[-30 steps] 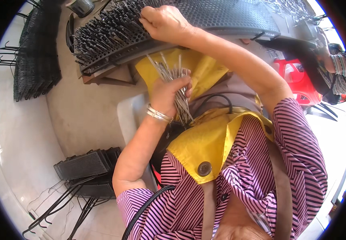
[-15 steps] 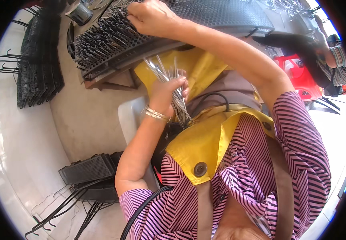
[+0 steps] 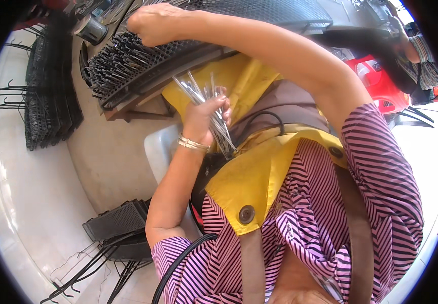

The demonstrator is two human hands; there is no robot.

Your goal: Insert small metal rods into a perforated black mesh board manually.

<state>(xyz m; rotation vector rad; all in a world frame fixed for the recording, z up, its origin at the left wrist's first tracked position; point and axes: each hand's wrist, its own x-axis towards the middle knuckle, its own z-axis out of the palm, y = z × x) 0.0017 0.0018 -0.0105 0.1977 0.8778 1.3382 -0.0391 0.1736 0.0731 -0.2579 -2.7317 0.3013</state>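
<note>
My left hand (image 3: 206, 119) is closed round a bundle of thin metal rods (image 3: 194, 91), held over my lap with their ends fanning out above the fist. Farther off, my right hand (image 3: 153, 24) is over the left part of a black perforated tray (image 3: 178, 58). Its fingers are curled together, and whatever they pinch is hidden from view. Beside and below that hand, many dark thin pins (image 3: 115, 63) stand upright, packed in the tray's holes. The tray's right part shows bare holes.
A metal can (image 3: 90, 29) stands left of the tray. Black racks with hooks (image 3: 51, 91) hang along the left wall, and more perforated black trays (image 3: 120, 223) lie at lower left. On the right are a red plastic stool (image 3: 376, 83) and another person's arm (image 3: 409, 48).
My right hand has moved left along the tray, across the standing pins. My left hand keeps its grip on the rods; the whole view has shifted slightly.
</note>
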